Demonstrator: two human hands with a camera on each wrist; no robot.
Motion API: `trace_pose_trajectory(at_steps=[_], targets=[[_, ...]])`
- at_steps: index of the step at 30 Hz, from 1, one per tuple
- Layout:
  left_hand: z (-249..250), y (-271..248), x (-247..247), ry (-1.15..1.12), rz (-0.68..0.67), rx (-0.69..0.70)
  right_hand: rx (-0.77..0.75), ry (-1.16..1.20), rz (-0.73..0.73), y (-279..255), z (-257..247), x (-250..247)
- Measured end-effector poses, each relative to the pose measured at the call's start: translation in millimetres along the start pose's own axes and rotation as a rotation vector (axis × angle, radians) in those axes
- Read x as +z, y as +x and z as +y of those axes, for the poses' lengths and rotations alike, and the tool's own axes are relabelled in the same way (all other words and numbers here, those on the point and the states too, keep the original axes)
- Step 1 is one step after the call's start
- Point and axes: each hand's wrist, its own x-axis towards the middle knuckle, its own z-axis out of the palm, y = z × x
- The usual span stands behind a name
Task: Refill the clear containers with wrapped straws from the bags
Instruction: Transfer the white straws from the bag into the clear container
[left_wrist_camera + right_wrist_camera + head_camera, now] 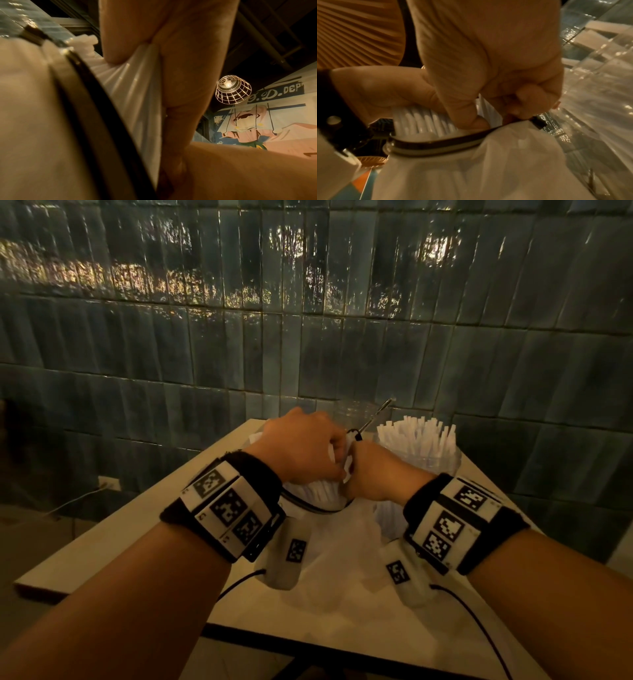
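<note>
A white translucent bag [329, 546] with a black zip rim [318, 510] stands on the table, with wrapped white straws [322, 491] sticking out of its mouth. My left hand [329, 457] grips a bundle of those straws [135, 83] just above the rim [96, 108]. My right hand [359, 463] pinches the far side of the rim [436, 144], thumb inside against the straws [423, 121], fingers curled outside. A clear container [418, 446], full of upright straws, stands at the back right. Whatever stands behind my left hand is mostly hidden.
The beige table [137, 525] is small and pushed against a dark tiled wall [308, 320]. A thin metal rod [376, 416] pokes up behind my hands. More clear plastic with straws [387, 518] lies under my right wrist. Wrist-camera cables [479, 628] trail over the near edge.
</note>
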Motion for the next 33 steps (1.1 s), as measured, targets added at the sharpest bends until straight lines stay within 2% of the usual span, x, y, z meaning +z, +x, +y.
trace_pose_trajectory(at_steps=[7, 13, 17, 20, 25, 30, 33], targets=[[-5, -4, -3, 0.002, -0.029, -0.016, -0.211, 0.200, -0.031, 0, 1, -2], [-3, -8, -4, -0.014, -0.006, -0.001, -0.214, 0.621, -0.043, 0, 1, 4], [-2, -9, -3, 0.014, 0.034, -0.018, -0.254, 0.575, 0.012, 4, -6, 10], [-3, -7, -4, 0.073, -0.020, -0.025, -0.298, 0.591, 0.073, 7, -11, 12], [-6, -6, -3, -0.009, -0.024, -0.040, -0.337, 0.491, 0.100, 7, -10, 6], [-2, -5, -1, -0.086, -0.002, -0.002, -0.172, 0.489, 0.147, 5, 3, 16], [-2, -3, -1, -0.027, -0.065, 0.036, -0.136, 0.497, 0.147, -1, 11, 24]])
